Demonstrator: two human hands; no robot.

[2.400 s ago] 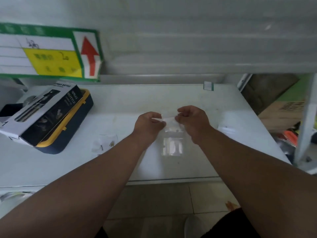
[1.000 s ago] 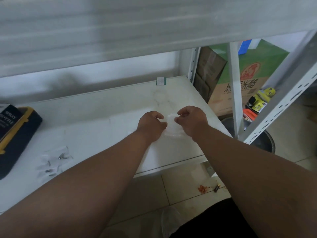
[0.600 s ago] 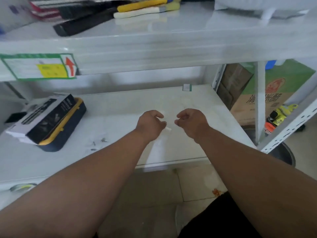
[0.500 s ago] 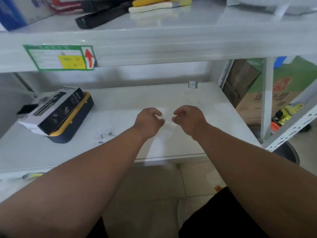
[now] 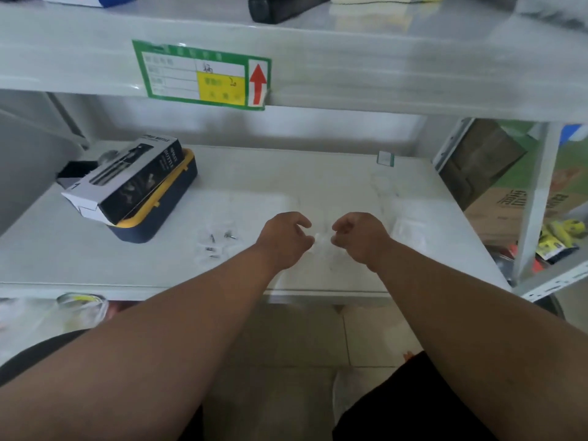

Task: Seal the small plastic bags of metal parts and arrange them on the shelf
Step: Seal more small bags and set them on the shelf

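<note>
— White shelf [image 5: 318,173] runs bare behind my hands to the back wall; its front edge lies under my forearms, and an upper shelf hangs above.
— And the bag?
— I see the small plastic bag [image 5: 322,243] between left hand [image 5: 283,238] and right hand [image 5: 359,237], each pinching an end. Another bag of metal parts [image 5: 218,241] lies left of the left hand.

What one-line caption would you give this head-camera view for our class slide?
Left hand and right hand pinch a clear bag above the shelf, screw bags lying leftward.
</note>
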